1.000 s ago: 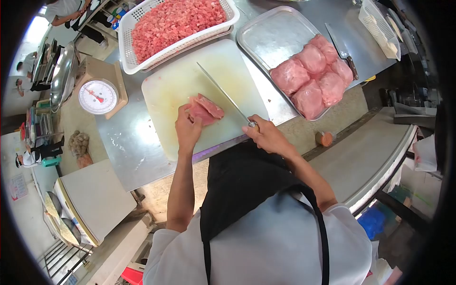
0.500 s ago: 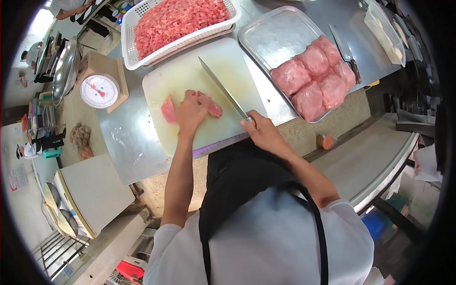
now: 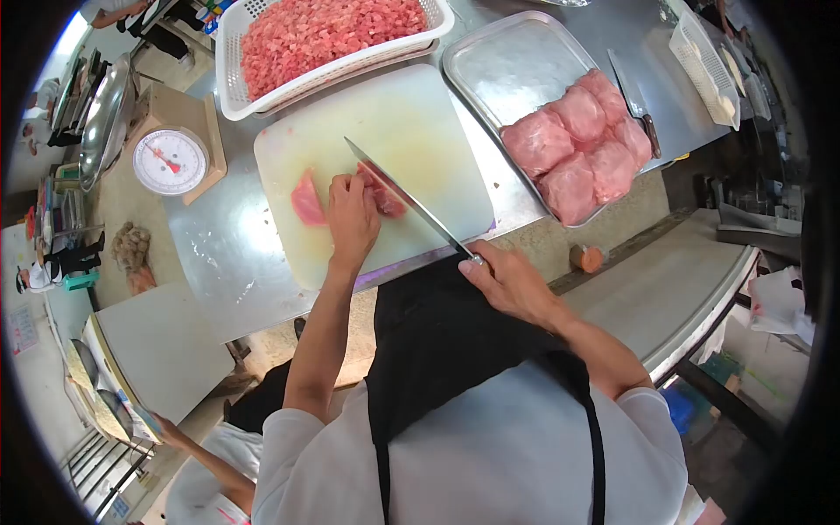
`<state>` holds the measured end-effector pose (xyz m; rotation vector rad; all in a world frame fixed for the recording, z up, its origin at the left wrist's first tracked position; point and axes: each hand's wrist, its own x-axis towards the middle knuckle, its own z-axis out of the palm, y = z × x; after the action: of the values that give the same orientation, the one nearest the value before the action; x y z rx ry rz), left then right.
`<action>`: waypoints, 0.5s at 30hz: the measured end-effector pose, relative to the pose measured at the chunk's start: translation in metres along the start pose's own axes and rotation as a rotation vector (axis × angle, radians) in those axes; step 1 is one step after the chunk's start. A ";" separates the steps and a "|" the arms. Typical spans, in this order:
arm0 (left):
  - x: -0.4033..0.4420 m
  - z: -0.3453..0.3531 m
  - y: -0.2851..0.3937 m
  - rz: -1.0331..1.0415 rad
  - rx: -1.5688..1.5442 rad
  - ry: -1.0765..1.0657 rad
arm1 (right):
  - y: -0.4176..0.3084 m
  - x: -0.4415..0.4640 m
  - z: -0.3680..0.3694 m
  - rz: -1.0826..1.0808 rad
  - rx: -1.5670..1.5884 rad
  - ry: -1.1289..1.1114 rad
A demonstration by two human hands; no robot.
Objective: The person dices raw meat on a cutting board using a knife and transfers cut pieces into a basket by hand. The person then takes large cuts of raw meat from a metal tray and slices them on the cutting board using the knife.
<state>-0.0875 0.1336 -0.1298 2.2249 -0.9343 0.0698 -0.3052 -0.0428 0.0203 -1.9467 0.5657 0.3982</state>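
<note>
On the white cutting board (image 3: 437, 114), my left hand (image 3: 353, 220) has its curled fingers pressed on a piece of raw meat (image 3: 385, 199). A flat pink meat slice (image 3: 308, 199) lies just left of that hand. My right hand (image 3: 509, 284) is closed round the handle of a long knife (image 3: 422, 210) at the board's near right edge. The blade slants up and left, passing over or against the right side of the held piece; exact contact I cannot tell.
A white basket (image 3: 229, 52) of diced meat stands behind the board. To the right, a metal tray (image 3: 490, 61) holds several large meat pieces (image 3: 573, 188), with another knife (image 3: 634, 101) beside it. A dial scale (image 3: 171, 163) stands left. Another person's arm (image 3: 210, 464) shows at lower left.
The knife and my right hand have moved toward me, and the blade now lies closer to the held meat. Another person has come into view at lower left.
</note>
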 end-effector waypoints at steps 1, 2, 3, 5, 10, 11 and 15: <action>0.000 0.001 0.000 -0.016 0.001 -0.003 | -0.001 0.000 0.002 -0.003 -0.003 -0.006; 0.000 0.002 -0.001 -0.031 0.000 -0.005 | -0.002 0.001 0.005 0.003 -0.010 -0.010; 0.000 0.003 -0.001 -0.046 0.000 -0.008 | -0.001 0.004 0.008 0.008 -0.017 -0.014; -0.001 0.005 -0.003 -0.037 0.002 0.004 | -0.008 0.003 0.010 0.035 -0.022 -0.029; -0.001 0.006 -0.005 -0.045 -0.003 -0.014 | -0.024 0.003 0.008 0.110 -0.066 -0.088; -0.002 0.006 -0.006 -0.052 -0.015 -0.024 | -0.021 0.010 0.013 0.032 -0.070 -0.051; -0.002 0.003 -0.010 -0.060 -0.054 -0.047 | -0.003 0.079 0.053 -0.157 -0.181 0.039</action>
<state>-0.0837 0.1375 -0.1387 2.2115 -0.8834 -0.0345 -0.2391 -0.0105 -0.0393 -2.1601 0.4094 0.3222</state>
